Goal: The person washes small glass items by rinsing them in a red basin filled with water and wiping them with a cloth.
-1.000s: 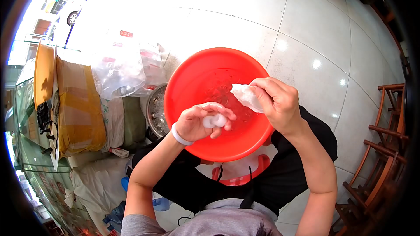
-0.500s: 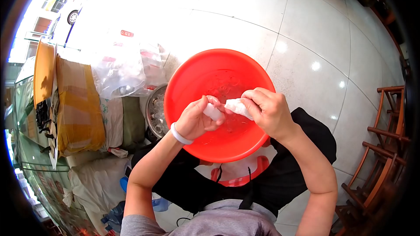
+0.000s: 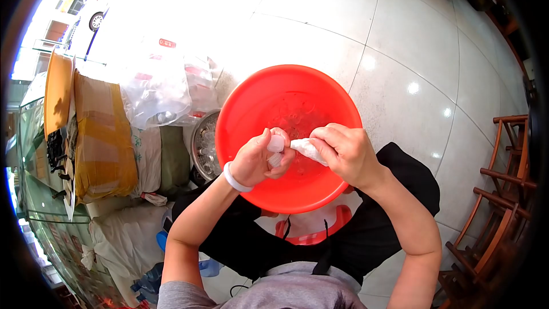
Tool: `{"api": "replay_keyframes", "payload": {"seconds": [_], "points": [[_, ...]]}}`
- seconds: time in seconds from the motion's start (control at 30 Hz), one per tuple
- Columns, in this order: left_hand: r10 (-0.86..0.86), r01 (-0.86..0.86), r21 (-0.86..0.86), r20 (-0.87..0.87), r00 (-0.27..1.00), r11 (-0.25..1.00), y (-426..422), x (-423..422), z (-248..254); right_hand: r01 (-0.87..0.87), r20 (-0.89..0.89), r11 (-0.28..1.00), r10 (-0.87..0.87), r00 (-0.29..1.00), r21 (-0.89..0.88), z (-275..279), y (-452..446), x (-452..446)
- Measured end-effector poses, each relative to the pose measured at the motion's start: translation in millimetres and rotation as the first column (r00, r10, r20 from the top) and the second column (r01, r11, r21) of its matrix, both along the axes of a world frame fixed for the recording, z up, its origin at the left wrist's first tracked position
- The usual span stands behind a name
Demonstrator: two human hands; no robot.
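Over the red plastic basin (image 3: 251, 103), my two hands meet close together. My left hand (image 3: 254, 157), with a white band at the wrist, is closed around a small whitish, translucent piece (image 3: 275, 143) that looks like a little cup or cap; its exact kind is unclear. In the fingers of my right hand (image 3: 349, 151) is a bunched white cloth (image 3: 307, 150), its narrow tip pointing at the small piece, touching or nearly so. Shallow water and some clear, hard-to-make-out shapes show at the basin's bottom.
Left of the basin stands a metal bowl (image 3: 200, 149) holding several clear glass-like pieces. Behind it lie clear plastic bags (image 3: 160, 91). A taped cardboard box (image 3: 106, 140) is further left. Wooden stools or chairs (image 3: 509, 189) stand at the right on the tiled floor (image 3: 412, 91).
The small piece has turned in my left fingers and sits slightly higher. My right hand has shifted a little, tilting the cloth's tip toward it.
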State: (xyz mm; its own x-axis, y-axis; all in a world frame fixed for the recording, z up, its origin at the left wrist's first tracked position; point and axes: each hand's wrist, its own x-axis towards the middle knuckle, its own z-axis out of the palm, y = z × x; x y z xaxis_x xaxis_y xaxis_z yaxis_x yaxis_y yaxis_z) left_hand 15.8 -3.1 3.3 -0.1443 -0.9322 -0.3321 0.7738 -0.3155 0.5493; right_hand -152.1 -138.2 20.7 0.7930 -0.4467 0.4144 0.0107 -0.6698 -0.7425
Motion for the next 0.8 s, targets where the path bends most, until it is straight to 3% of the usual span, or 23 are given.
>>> {"api": "replay_keyframes", "payload": {"seconds": [0.2,0.5,0.8], "points": [[0.101,-0.100,-0.035,0.045,0.994,0.994,2.0,1.4,-0.2,0.010,0.049,1.000,-0.011,0.999,0.011,1.5,-0.8,0.0],[0.093,-0.073,-0.121,0.169,0.981,0.990,1.5,3.7,-3.8,0.019,0.055,1.000,-0.019,0.998,-0.004,0.9,-2.1,0.1],[0.119,-0.106,-0.067,0.249,0.961,0.992,3.1,-1.9,-1.7,0.006,0.004,0.999,-0.006,1.000,0.051,3.8,0.2,0.1]]}}
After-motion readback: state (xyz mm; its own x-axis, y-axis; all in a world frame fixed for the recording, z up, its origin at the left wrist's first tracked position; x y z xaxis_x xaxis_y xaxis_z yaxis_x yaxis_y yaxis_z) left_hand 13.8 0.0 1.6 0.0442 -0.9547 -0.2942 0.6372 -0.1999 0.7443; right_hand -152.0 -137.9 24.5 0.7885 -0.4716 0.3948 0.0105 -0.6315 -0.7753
